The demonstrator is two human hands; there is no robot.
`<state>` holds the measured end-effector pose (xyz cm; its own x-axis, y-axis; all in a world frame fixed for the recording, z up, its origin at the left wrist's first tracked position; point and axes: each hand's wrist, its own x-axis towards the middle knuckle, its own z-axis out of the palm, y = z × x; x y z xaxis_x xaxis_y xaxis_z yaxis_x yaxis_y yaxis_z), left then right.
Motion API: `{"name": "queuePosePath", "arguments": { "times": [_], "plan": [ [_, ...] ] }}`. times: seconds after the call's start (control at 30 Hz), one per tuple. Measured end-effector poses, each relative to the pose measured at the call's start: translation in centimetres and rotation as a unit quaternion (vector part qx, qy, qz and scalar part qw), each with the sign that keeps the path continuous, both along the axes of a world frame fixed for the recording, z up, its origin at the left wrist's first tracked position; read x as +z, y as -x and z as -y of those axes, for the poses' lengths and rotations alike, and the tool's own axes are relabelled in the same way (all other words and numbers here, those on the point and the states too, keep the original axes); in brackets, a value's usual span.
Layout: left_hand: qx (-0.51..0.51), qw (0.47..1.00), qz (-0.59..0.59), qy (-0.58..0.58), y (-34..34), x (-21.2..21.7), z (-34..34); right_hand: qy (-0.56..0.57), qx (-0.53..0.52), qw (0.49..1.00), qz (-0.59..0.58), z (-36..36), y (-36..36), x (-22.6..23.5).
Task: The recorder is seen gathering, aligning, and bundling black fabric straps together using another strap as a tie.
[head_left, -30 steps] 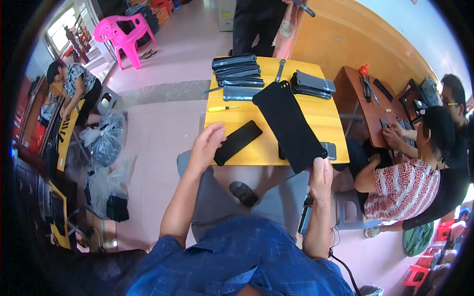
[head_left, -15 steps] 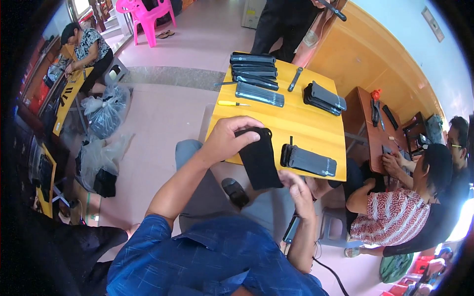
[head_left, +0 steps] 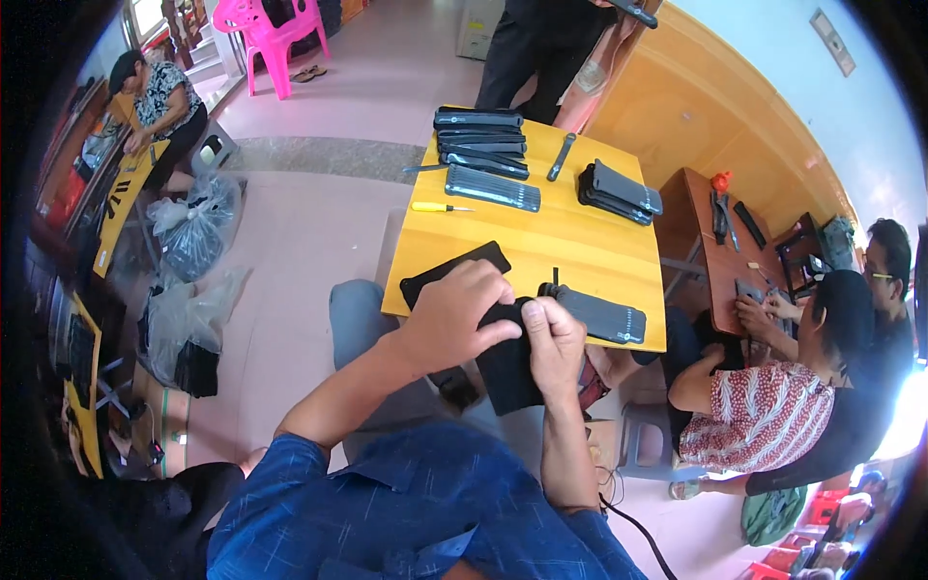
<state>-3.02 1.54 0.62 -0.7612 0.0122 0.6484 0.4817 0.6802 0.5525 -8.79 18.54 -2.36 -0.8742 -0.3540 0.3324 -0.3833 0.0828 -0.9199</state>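
My left hand [head_left: 462, 307] and my right hand [head_left: 558, 350] meet above the near edge of the yellow table. Both pinch the top of a flat black cloth-like piece [head_left: 507, 380], which hangs down over my lap. Its exact kind I cannot make out. Another flat black piece [head_left: 491, 257] lies on the table, partly covered by my left hand. Just beyond my right hand rests a small stack of dark grey, ribbed flat pieces [head_left: 604, 314].
The yellow table [head_left: 527, 246] also carries a yellow screwdriver [head_left: 440, 207], a far-left stack of dark pieces [head_left: 480, 135], a right stack [head_left: 621, 190] and a dark strap-like piece [head_left: 562, 157]. People sit at a brown table [head_left: 698, 217] to the right; someone stands beyond.
My right hand has come up and closed on the black piece beside my left hand. A second flat black piece now shows on the table. The view has shifted slightly.
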Motion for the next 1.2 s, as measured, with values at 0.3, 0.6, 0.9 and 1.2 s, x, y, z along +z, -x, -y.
{"name": "queuePosePath", "arguments": {
  "times": [0.3, 0.6, 0.9, 1.2],
  "plan": [
    [0.009, 0.974, 0.152, 0.169, 0.2, -2.4, 0.4, -0.034, -0.009, 0.999, 0.028, 0.6, -0.8, -3.1],
    [-0.085, 0.936, 0.164, 0.3, -0.8, -3.7, 0.6, 0.014, 0.041, 0.989, 0.143, 1.5, -0.6, -7.1],
    [-0.032, 0.947, 0.212, 0.241, -1.5, -4.1, 2.1, -0.003, 0.086, 0.983, 0.159, 1.1, -0.7, -7.4],
    [-0.081, 0.967, 0.137, 0.199, -1.5, -6.3, 1.9, 0.048, 0.232, 0.911, 0.337, -0.2, -0.3, -8.6]
  ]
}}
